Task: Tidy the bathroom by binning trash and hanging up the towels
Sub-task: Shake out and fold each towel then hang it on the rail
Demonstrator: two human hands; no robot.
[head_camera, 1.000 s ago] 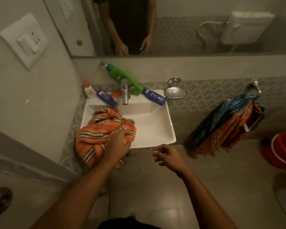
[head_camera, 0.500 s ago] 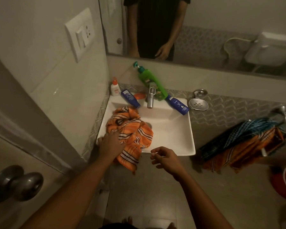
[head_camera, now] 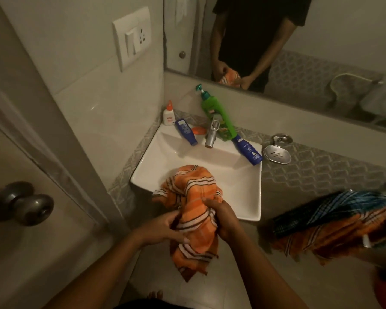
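An orange towel with dark and white stripes [head_camera: 193,197] is bunched up in front of the white sink [head_camera: 239,186], lifted off its front rim, its lower end hanging toward the floor. My left hand [head_camera: 163,228] grips the towel from the left. My right hand [head_camera: 224,217] grips it from the right, fingers curled into the cloth. Two more towels, one dark blue checked [head_camera: 334,206] and one orange checked [head_camera: 330,239], hang together from a wall fitting at the right.
On the sink's back ledge stand a green pump bottle [head_camera: 216,114], two blue tubes [head_camera: 185,131], a small white bottle [head_camera: 168,114] and the tap [head_camera: 212,137]. A steel soap dish [head_camera: 276,153] is on the wall. A door with a round knob [head_camera: 22,205] is at the left.
My right hand moved in and took hold of the towel. Both hands have pulled the towel out of the sink toward me. The view shifted left and closer.
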